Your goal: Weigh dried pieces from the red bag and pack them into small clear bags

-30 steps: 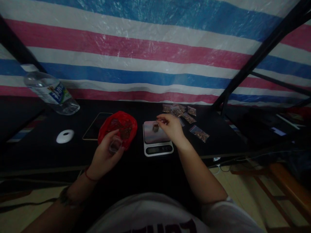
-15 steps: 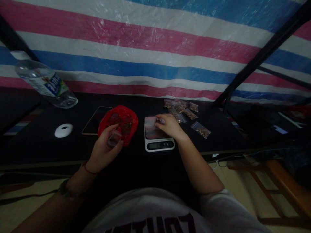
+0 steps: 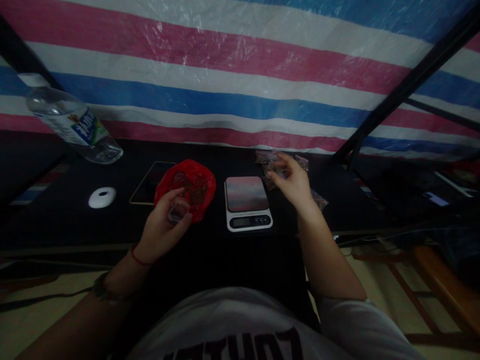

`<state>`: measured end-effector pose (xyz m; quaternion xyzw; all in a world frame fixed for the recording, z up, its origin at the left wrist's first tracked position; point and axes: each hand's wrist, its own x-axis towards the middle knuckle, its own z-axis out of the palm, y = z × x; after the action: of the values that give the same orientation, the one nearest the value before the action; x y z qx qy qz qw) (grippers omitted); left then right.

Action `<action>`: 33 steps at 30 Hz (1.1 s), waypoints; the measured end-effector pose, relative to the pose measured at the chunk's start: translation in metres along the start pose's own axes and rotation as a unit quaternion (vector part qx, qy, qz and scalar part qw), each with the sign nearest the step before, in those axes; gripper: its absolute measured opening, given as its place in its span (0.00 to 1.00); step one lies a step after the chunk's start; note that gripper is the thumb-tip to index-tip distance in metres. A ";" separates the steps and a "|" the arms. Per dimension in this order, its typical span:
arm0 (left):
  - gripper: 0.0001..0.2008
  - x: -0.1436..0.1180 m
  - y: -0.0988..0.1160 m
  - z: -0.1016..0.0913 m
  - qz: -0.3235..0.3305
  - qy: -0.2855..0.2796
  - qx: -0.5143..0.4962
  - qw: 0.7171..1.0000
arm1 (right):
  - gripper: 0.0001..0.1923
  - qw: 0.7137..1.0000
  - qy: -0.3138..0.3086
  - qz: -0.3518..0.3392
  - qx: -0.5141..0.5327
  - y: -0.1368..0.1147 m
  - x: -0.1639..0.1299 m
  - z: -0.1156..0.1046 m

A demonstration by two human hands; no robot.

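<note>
Head view: a person sits at a dark bench that runs the full width of the picture, its far edge against a striped tarp.
Open room: bare bench top lies along the near edge in front of the scale and at the left end around the white puck; the right end is hemmed by a slanting black frame bar.
Left hand: the left hand sits near the near edge, left of centre, fingers curled around a small clear cup, which rests against the near side of the red bag.
Right hand: the right hand hovers over the far right part of the bench, fingers loosely spread and half bent, fingertips at the heap of small packets; too dim to tell whether it pinches one.
Packets: the heap lies close to the far edge, right of the scale; one more packet lies apart, just right of the wrist.
Scale: a small digital scale stands mid-bench between the hands, its platform bare.
Red bag: a crumpled red bag lies just left of the scale.
Other things: a phone lies flat left of the bag, a white puck further left, and a water bottle in the far left corner.
</note>
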<state>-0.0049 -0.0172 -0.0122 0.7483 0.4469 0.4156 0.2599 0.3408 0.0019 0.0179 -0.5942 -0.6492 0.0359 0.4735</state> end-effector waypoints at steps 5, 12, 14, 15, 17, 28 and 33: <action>0.28 0.000 0.000 -0.001 0.008 -0.001 0.003 1.000 | 0.28 1.000 0.000 -0.008 -0.006 0.002 -0.001 0.003; 0.28 0.000 -0.001 -0.001 0.016 -0.005 0.006 1.000 | 0.26 1.000 -0.024 -0.008 0.003 -0.004 -0.004 0.012; 0.28 0.000 0.000 -0.002 0.014 -0.008 0.012 1.000 | 0.25 0.999 -0.044 -0.013 0.006 -0.006 -0.005 0.017; 0.28 0.000 0.000 -0.002 0.013 -0.008 0.015 1.000 | 0.25 0.998 -0.054 -0.017 0.006 -0.007 -0.006 0.020; 0.28 0.000 0.000 -0.003 0.011 -0.008 0.022 1.000 | 0.25 0.997 -0.069 -0.025 0.001 -0.008 -0.007 0.023; 0.27 -0.001 0.005 -0.003 0.000 -0.013 0.027 1.000 | 0.26 0.996 -0.093 -0.008 0.003 0.000 -0.007 0.020; 0.27 -0.001 0.003 -0.004 0.000 -0.021 0.035 0.999 | 0.26 0.995 -0.102 0.003 0.011 -0.001 -0.008 0.023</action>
<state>-0.0078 -0.0193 -0.0085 0.7655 0.4559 0.3835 0.2431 0.3233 0.0070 0.0012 -0.5840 -0.6917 0.1051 0.4115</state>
